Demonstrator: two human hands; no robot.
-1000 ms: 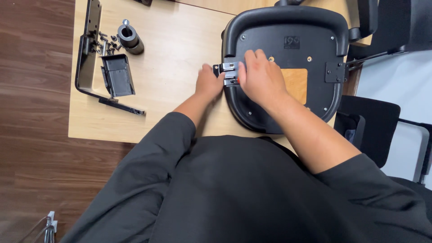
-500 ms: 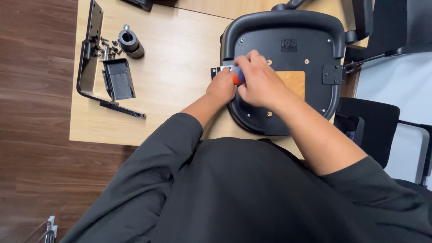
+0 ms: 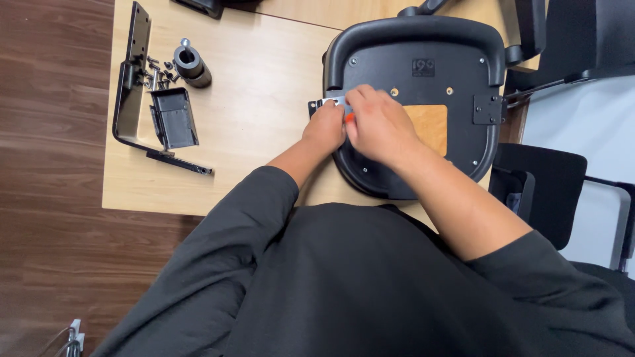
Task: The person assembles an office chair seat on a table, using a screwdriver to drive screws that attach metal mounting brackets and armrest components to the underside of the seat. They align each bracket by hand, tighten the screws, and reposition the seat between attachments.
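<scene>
Here the black seat pan point(image 3: 423, 66) lies underside up on the wooden counter point(image 3: 264, 99), toward its right end, with a bare plywood patch point(image 3: 430, 125) showing near its middle. A small metal bracket point(image 3: 327, 104) sits at the pan's left edge. The left hand point(image 3: 325, 129) rests against this bracket with its fingers curled closed on it. The right hand point(image 3: 380, 125) lies on the pan just beside the left, touching it, fingers closed around a small tool with an orange part point(image 3: 348, 118); most of the tool is hidden. A second bracket point(image 3: 487, 109) is fixed at the pan's right edge. Well apart, at the counter's left end, lie a black armrest frame point(image 3: 132, 86), a black tray point(image 3: 174, 119), a short black cylinder point(image 3: 192, 66) and loose screws point(image 3: 159, 76).
</scene>
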